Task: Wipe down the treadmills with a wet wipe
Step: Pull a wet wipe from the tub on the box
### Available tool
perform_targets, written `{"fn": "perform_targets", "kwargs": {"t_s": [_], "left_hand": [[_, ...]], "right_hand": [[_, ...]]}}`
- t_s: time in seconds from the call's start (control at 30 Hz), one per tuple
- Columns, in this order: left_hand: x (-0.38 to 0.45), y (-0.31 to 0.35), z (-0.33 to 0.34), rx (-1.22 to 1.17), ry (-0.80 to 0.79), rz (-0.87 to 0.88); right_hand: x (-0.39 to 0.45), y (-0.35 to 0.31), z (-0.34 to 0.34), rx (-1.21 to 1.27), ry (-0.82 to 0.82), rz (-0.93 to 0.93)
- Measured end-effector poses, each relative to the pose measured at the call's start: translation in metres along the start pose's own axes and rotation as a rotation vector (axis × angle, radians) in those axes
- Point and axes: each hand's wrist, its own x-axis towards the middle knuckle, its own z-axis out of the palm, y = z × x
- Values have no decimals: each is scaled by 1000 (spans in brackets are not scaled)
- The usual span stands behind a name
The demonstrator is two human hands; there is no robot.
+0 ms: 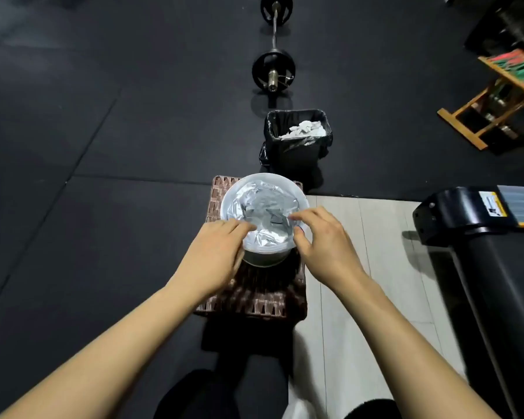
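Where hands meet, crinkled silvery wipes (266, 210).

The left hand (215, 252) is motion-blurred and covers the tub's (263, 216) near rim, while the treadmill (481, 252) and wooden rack (496, 98) run off the right edge.

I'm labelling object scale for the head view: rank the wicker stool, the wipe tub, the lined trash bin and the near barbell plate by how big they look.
1. wicker stool
2. wipe tub and lined trash bin: alike, and the bin stands farther off, so unranked
3. near barbell plate
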Motion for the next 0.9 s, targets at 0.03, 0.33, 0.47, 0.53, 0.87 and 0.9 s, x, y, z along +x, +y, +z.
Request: {"fn": "perform_targets", "kwargs": {"t_s": [0.03, 0.33, 0.47, 0.53, 0.87, 0.9], "left_hand": [[3, -5, 7, 10, 26, 28], [14, -30, 61, 86, 89, 134], [2, -31, 74, 87, 163, 118], [-3, -30, 78, 55, 206, 110], [-17, -17, 91, 94, 253, 87], [-15, -16, 90, 108, 247, 89]], "right_hand": [[2, 5, 7, -26, 12, -17], [23, 37, 43, -302, 46, -147], [37, 30, 46, -301, -49, -151], [48, 27, 53, -412, -153, -98], [78, 3, 72, -686, -633, 60], [82, 2, 72, -687, -658, 83]]}}
